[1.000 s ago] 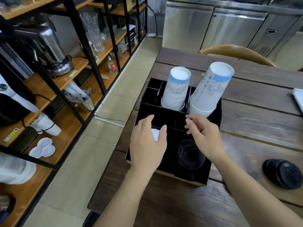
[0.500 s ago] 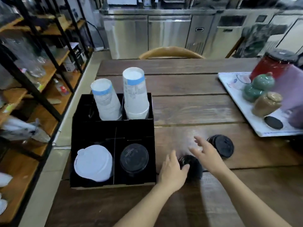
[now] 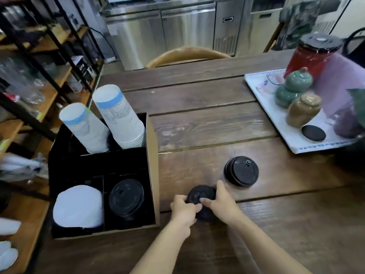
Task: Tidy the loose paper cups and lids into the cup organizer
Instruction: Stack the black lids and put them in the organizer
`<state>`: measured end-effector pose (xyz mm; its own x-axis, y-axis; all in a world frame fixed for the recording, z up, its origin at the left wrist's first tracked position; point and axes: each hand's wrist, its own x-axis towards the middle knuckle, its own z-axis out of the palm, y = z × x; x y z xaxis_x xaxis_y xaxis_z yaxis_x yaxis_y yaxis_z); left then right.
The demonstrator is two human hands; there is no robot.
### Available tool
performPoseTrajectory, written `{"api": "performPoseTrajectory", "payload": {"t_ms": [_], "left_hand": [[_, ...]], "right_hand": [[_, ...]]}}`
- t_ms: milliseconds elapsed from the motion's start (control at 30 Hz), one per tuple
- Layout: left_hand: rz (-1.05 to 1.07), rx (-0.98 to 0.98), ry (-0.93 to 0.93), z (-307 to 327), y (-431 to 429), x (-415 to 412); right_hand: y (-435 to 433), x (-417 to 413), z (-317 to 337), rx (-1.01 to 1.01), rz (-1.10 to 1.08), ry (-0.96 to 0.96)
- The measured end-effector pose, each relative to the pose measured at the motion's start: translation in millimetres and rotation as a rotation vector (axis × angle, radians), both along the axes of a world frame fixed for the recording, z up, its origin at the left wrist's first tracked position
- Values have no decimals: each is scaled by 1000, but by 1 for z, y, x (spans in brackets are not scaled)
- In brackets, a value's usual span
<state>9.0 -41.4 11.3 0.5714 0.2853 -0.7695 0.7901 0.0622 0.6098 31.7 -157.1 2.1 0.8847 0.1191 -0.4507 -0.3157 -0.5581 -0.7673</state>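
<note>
Both hands are closing on one stack of black lids (image 3: pixel 201 195) lying on the wooden counter (image 3: pixel 217 123), just right of the cup organizer (image 3: pixel 153 175). The left hand (image 3: pixel 182 211) is curling its fingers (image 3: pixel 180 200) around the stack's left edge, thumb and fingertips bent inward and touching the rim. The right hand (image 3: pixel 222 204) is gripping from the right side, its fingers spread only a little, one fingertip pressing on the top of the lid and another hooking over the far rim. Neither hand is lying flat or loose; both are grasping the same stack, which is sitting on the counter or barely off it, I cannot tell which.

A second black lid stack (image 3: pixel 241 171) is resting alone on the counter, just beyond and to the right of the held one, untouched. Inside the organizer, white lids (image 3: pixel 78 207) are filling the near left compartment, black lids (image 3: pixel 126 196) are sitting in the near right one, and two tilted stacks of paper cups (image 3: pixel 120 119) are standing in the far compartments.

Half a second ago the hands were hovering open over this lid, fingers extended; now they are clamping onto it from both sides. A second ago they were at the organizer's near compartments, so they are now working farther right.
</note>
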Motion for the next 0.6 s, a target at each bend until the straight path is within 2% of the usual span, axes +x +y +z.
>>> {"api": "performPoseTrajectory", "payload": {"t_ms": [100, 200, 333, 500, 600], "left_hand": [[136, -164, -66, 13, -5, 4], [120, -175, -224, 30, -19, 14], [-77, -47, -391, 50, -46, 39], [-343, 206, -513, 49, -80, 77], [-462, 264, -539, 42, -99, 90]], "right_hand": [[-10, 8, 6, 174, -110, -43], [-27, 18, 21, 323, -234, -153], [-64, 33, 34, 348, -312, -269], [-107, 41, 29, 310, -453, -252], [-124, 40, 21, 310, -516, -206]]}}
